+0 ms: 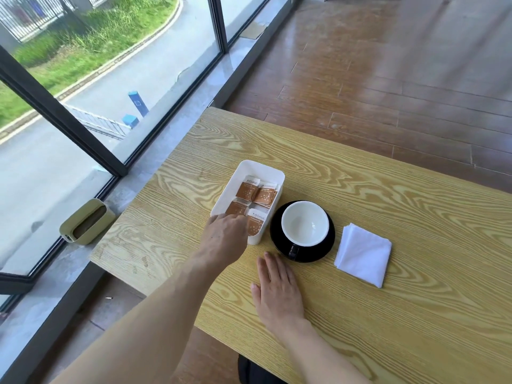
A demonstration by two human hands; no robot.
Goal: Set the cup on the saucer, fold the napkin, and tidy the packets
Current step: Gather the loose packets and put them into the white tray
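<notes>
A black cup with a white inside (pixel 304 224) stands on a black saucer (pixel 328 246), its handle toward me. To the right lies a white napkin (pixel 363 254), folded into a square. Left of the saucer a white rectangular tray (pixel 273 173) holds several brown-and-white packets (pixel 256 194). My left hand (pixel 225 235) reaches over the tray's near end, fingertips down among the nearest packets; whether it grips one is hidden. My right hand (pixel 277 289) rests flat on the wooden table, fingers spread, just in front of the saucer.
The wooden table (pixel 388 189) ends at its left edge close to a window ledge. An olive-green bin (pixel 87 221) sits on that ledge by the glass. Wooden floor lies beyond the table's far edge.
</notes>
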